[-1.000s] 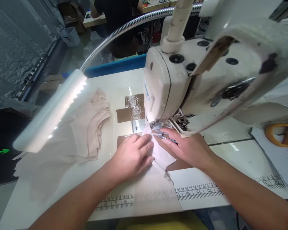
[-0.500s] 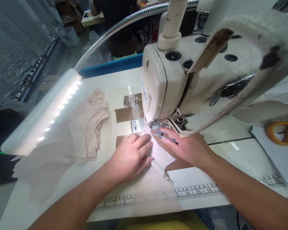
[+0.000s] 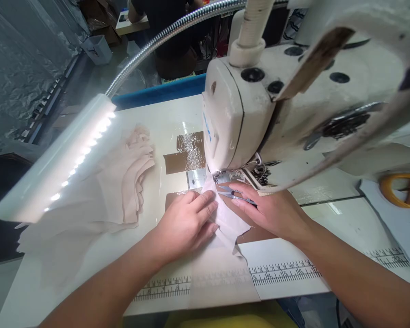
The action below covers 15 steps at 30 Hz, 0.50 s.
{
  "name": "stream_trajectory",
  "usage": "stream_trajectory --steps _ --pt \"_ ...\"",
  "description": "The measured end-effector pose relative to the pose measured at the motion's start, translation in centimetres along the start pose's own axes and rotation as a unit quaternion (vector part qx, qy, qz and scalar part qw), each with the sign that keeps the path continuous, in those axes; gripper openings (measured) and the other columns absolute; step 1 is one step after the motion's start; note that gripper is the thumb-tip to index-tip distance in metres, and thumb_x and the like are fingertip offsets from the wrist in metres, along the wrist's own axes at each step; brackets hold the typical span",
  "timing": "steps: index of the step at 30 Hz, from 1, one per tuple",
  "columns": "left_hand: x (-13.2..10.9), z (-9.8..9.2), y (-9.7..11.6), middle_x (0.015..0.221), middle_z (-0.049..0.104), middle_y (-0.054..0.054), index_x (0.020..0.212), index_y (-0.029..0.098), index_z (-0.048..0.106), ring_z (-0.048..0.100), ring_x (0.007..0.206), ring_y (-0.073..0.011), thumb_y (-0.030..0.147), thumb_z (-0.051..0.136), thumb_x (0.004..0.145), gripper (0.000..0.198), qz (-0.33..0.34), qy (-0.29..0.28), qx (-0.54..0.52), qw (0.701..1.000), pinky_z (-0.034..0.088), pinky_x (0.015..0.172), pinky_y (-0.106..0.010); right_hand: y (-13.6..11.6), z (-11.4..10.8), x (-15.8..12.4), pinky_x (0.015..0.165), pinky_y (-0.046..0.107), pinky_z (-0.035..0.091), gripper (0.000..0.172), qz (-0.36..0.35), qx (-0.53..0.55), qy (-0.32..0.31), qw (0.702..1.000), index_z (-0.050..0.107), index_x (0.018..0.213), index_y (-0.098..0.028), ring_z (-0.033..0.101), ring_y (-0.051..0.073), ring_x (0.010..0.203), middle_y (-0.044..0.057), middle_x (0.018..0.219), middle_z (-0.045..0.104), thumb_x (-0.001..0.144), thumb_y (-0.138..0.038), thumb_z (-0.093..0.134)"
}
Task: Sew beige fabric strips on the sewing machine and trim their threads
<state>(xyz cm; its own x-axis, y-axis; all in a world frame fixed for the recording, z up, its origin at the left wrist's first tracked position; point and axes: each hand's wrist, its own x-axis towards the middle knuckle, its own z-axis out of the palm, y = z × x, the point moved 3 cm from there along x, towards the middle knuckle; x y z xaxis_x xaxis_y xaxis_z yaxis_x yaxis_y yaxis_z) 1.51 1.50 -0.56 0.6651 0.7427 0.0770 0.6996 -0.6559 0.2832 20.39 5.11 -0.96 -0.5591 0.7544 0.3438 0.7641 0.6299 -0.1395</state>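
Observation:
A sheer white fabric piece (image 3: 225, 223) runs from the front edge of the table up to the presser foot (image 3: 220, 175) of the sewing machine (image 3: 222, 118). On its left side lies my left hand (image 3: 187, 221), fingers curled together and pressing the fabric close to the needle area. Between the thumb and fingers of my right hand (image 3: 273, 209) is a pair of thread snips (image 3: 237, 196), blades pointing left at the fabric beside the presser foot. The snips' handle end is partly hidden by my fingers. Exactly where the needle meets the cloth is too small to tell.
A pile of pale fabric pieces (image 3: 112, 191) lies left under a lit lamp (image 3: 61, 159). Brown tape (image 3: 176, 164) covers parts of the table, and a printed ruler (image 3: 287, 272) runs along its front. Orange-handled scissors (image 3: 401, 189) lie right. Another person (image 3: 167, 32) sits beyond.
The view has shifted slightly, so the machine appears a little larger and further right. Both hands, the snips and the fabric keep nearly the same places.

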Motion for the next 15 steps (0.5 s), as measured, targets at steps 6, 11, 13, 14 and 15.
stream_trajectory --steps 6,11,13,14,15 --pt "0.03 0.07 -0.04 0.132 0.053 -0.012 0.122 0.011 0.058 0.051 0.091 -0.0245 0.034 0.045 0.091 0.041 -0.003 -0.003 -0.001 1.000 0.048 0.079 -0.042 -0.28 -0.13 0.15 0.060 0.025 0.049 0.026 0.015 0.001 0.008 1.000 0.070 0.099 -0.023 0.064 0.017 0.070 0.002 0.080 0.073 0.090 -0.032 0.047" --pt "0.07 0.06 -0.07 0.132 0.054 -0.012 0.122 0.010 0.059 0.051 0.092 -0.0247 0.033 0.045 0.091 0.041 -0.003 -0.005 -0.004 1.000 0.048 0.080 -0.042 -0.37 -0.14 0.30 0.060 0.025 0.048 0.026 0.021 0.003 0.001 1.000 0.071 0.098 -0.025 0.065 0.018 0.073 0.003 0.082 0.073 0.091 -0.033 0.047" --pt "0.09 0.01 -0.06 0.132 0.054 -0.012 0.121 0.010 0.059 0.051 0.091 -0.0245 0.033 0.045 0.091 0.041 -0.003 -0.004 -0.004 1.000 0.048 0.079 -0.042 -0.37 -0.12 0.32 0.059 0.025 0.047 0.025 0.023 0.006 -0.002 1.000 0.071 0.097 -0.025 0.064 0.018 0.072 0.002 0.080 0.073 0.090 -0.033 0.048" --pt "0.10 -0.01 -0.05 0.131 0.054 -0.012 0.121 0.010 0.059 0.051 0.090 -0.0245 0.033 0.045 0.090 0.041 -0.003 -0.004 -0.004 1.000 0.048 0.079 -0.042 -0.38 -0.11 0.32 0.059 0.025 0.047 0.025 0.023 0.005 -0.002 1.000 0.071 0.096 -0.025 0.064 0.018 0.072 0.002 0.079 0.073 0.090 -0.033 0.048" --pt "0.11 -0.02 -0.04 0.131 0.054 -0.012 0.121 0.010 0.059 0.051 0.090 -0.0245 0.033 0.045 0.090 0.041 -0.003 -0.004 -0.004 1.000 0.048 0.079 -0.042 -0.39 -0.09 0.32 0.058 0.025 0.047 0.025 0.024 0.004 -0.003 1.000 0.071 0.095 -0.025 0.064 0.018 0.071 0.002 0.079 0.072 0.090 -0.034 0.048"
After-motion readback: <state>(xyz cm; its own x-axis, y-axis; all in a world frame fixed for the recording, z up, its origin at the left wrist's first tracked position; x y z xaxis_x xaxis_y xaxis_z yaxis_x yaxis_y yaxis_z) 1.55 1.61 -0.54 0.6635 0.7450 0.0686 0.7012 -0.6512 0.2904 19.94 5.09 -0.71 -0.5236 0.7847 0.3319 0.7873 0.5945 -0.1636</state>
